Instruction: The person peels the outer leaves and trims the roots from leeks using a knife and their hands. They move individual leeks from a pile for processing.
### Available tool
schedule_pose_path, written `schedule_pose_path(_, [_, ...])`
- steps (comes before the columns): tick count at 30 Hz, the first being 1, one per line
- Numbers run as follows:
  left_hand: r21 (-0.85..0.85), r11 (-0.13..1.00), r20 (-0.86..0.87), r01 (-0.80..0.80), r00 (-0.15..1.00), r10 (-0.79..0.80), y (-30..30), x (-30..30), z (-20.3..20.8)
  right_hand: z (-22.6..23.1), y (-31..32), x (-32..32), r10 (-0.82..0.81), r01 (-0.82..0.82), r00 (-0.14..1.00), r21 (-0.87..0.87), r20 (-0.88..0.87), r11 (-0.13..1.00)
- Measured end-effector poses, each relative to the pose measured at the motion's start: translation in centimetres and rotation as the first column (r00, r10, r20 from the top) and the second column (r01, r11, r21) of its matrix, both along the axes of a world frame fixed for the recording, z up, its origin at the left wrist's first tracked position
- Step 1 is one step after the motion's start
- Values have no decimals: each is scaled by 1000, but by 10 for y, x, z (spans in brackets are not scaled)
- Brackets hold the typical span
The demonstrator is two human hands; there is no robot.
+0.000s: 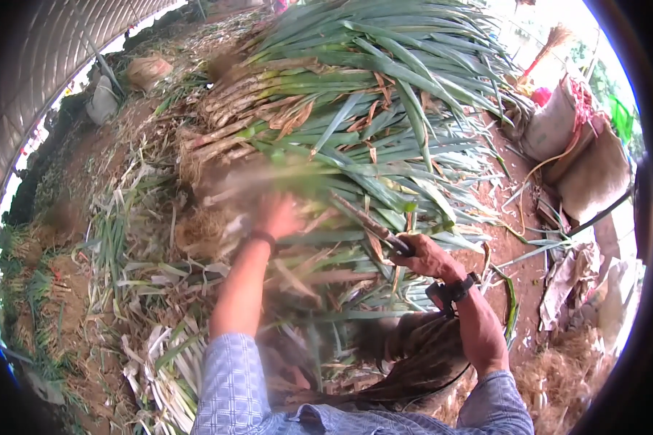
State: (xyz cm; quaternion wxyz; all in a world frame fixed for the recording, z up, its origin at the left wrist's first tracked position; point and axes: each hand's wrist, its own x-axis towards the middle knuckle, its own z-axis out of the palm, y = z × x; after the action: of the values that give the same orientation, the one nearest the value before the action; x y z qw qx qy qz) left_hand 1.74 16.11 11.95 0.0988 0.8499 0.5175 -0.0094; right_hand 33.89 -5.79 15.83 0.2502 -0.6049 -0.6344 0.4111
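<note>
A large heap of leeks (384,80) lies before me, green leaves to the right and pale, rooty ends to the left. Smeared by motion, my left hand (277,215) is at the heap's near left side. A blurred leek (257,180) moves with it, apparently gripped; the fingers themselves are hard to make out. My right hand (432,257) is wrapped round the black handle of a long, narrow knife-like tool (365,220). Its dark, brownish blade points up and left across the leaves toward my left hand, apart from it.
Trimmed white leeks (165,366) lie at lower left, beside stripped leaves (116,225). Full sacks (588,156) stand at right, with a broom (551,43) behind. A fibrous brown root pile (562,377) sits at lower right. Small green bunches (47,312) line the far left.
</note>
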Motion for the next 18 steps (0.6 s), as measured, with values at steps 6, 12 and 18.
schedule_pose_path(6, [247,966,170,78,978,-123,-34,-10,-27,11,-10,8,45,-41,997,-63,70,997])
schedule_pose_path(12, [155,984,63,90,993,-100,-28,-10,-27,12,-10,10,50,-48,994,-26,100,999])
schedule_pose_path(18, [-233,972,-170,-27,985,-13,8,19,-6,5,-11,12,80,-79,991,-19,106,997])
